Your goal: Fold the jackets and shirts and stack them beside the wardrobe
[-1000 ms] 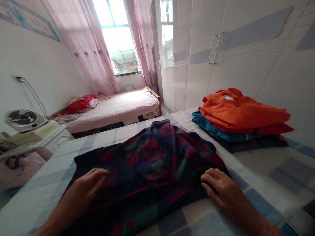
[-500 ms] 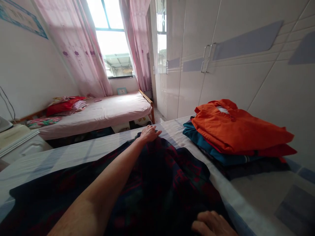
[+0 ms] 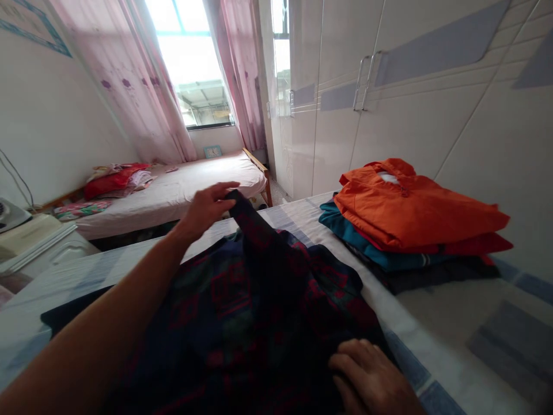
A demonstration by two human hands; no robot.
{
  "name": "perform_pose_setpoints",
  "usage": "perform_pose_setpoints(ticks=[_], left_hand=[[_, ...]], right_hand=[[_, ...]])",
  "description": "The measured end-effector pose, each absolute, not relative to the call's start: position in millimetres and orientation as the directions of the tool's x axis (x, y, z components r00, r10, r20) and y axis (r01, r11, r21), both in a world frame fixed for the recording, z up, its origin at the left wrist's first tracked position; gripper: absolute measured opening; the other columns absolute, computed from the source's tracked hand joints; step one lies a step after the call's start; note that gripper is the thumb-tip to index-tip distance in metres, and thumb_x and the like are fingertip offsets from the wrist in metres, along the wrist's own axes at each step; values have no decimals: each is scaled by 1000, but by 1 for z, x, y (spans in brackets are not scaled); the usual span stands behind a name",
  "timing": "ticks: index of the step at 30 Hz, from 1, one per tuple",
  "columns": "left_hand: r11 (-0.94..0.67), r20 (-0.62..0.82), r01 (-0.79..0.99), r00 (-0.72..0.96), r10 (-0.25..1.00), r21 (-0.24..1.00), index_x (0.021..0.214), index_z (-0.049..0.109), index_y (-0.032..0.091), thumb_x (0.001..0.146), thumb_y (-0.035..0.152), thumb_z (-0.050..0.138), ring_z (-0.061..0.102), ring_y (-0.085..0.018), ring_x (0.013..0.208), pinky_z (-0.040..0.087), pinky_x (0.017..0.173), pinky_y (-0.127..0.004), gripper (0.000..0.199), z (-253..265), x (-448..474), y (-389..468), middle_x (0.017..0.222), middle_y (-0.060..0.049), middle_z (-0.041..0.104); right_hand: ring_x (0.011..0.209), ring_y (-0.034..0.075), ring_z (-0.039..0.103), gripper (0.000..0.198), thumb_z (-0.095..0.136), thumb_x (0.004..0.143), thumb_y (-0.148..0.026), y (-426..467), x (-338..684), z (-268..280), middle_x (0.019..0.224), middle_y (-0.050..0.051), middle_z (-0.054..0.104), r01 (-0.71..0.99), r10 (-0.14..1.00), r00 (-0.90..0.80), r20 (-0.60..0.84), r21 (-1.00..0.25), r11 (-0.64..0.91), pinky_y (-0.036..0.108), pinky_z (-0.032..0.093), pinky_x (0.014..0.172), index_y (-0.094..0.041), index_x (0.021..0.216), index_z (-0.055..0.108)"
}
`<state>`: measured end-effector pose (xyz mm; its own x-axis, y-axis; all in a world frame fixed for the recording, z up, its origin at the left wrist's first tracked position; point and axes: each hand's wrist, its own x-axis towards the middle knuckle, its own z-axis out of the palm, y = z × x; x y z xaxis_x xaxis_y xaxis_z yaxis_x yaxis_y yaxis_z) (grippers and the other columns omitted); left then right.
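Observation:
A dark plaid shirt (image 3: 231, 288) in navy, green and red lies spread over the near bed. My left hand (image 3: 207, 208) pinches a dark strip at the shirt's far end, perhaps its collar, and holds it raised off the bed. At the lower right, my right hand (image 3: 374, 374) has its fingers curled onto the shirt's near right side. The cloth under that palm is hidden.
A stack of folded clothes, an orange jacket (image 3: 415, 207) on top, sits on the bed's right side. White wardrobe doors (image 3: 337, 144) rise beyond it. Farther off are another bed (image 3: 190, 187) with a red bundle (image 3: 114, 181) and a white cabinet (image 3: 56, 248) at left.
My left hand has lifted the far end of the shirt up and to the left. The right hand stays at the shirt's near right side. The view has tilted slightly down.

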<state>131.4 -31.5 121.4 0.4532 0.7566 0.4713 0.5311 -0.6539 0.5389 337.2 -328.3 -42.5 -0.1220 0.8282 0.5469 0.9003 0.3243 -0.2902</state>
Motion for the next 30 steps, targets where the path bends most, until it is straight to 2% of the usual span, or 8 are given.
perform_pose_setpoints(ticks=[5,9,13,16,20,24,27,30], left_hand=[[-492,463,539,200,863,684,115,60,34,69,42,67,60,-22,109,48,95,-35,47,126,1,-120,109,11,69],[-135,184,704,6,983,697,102,67,41,59,57,66,67,-28,90,57,72,-38,46,84,-76,-194,96,8,73],[28,-108,689,73,991,724,101,71,35,63,61,61,68,-29,82,57,65,-37,47,42,-102,-238,90,1,75],[0,-61,670,67,996,742,103,71,28,63,58,65,66,-29,93,55,62,-29,50,26,-101,-240,106,-4,71],[109,-148,557,24,989,823,108,68,20,60,53,70,65,-18,64,47,45,-21,58,27,-90,-230,90,-6,72],[169,-155,304,-71,985,937,111,65,21,63,42,71,59,-12,59,47,49,-19,52,49,-86,-237,74,0,69],[106,-70,211,-172,983,972,107,66,25,62,37,74,50,-7,53,39,44,-16,48,55,-95,-256,71,5,65],[164,-113,307,-176,978,937,102,69,24,62,43,73,38,-6,43,29,37,-17,44,43,-108,-279,59,5,60]], right_hand=[[79,17,59,16,49,84,-15,-332,333,-32,89,3,62,895,876,-108,470,-338,292,30,47,70,-24,92,59],[84,19,59,15,48,86,-16,-333,331,-30,92,4,62,907,895,-121,430,-318,275,34,47,74,-23,94,58],[83,20,61,11,47,87,-20,-334,331,-27,91,4,64,922,899,-114,424,-291,254,35,49,74,-23,91,57],[74,18,63,13,47,88,-24,-333,331,-23,87,3,64,937,891,-61,450,-281,206,30,50,66,-22,100,53],[73,18,62,29,46,89,-25,-321,328,-12,86,4,63,971,861,-143,488,-102,218,30,48,64,-21,117,52],[77,19,60,18,45,90,-22,-309,324,-2,82,5,61,970,865,-238,443,58,237,30,45,69,-21,95,62],[75,17,60,21,43,92,-25,-309,324,1,78,4,60,978,843,-189,504,18,209,28,43,68,-20,86,63],[74,16,60,20,44,91,-27,-316,327,0,78,4,61,971,826,-178,534,-40,235,28,43,68,-21,87,63]])
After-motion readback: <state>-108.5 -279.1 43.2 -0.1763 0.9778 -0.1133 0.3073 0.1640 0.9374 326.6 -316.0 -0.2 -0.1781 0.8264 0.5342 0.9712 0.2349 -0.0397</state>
